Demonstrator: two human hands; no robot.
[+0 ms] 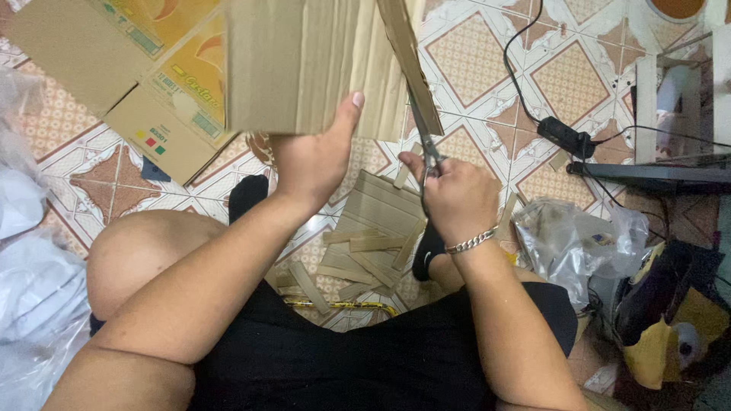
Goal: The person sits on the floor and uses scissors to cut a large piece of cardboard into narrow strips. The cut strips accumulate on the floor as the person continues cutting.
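Partway through, by look of it: heap of cut strips (365, 259) already on tiled floor (579, 84) between knees; most of cardboard sheet (320, 65) uncut. Left hand (312, 156) clamped on sheet's lower edge, thumb up, holding it upright above floor. Right hand (457, 198) closed round scissors (428, 148), blades in sheet's right edge, narrow strip (415, 68) peeling away. Room tight: flattened box (129, 68) left, black cable and adapter (565, 135) right, plastic bags (567, 240) near right knee.

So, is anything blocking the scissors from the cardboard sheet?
Nothing visible does. The scissors in the right hand already meet the cardboard sheet at its right edge, and the left hand grips the sheet's lower edge, clear of the blades.
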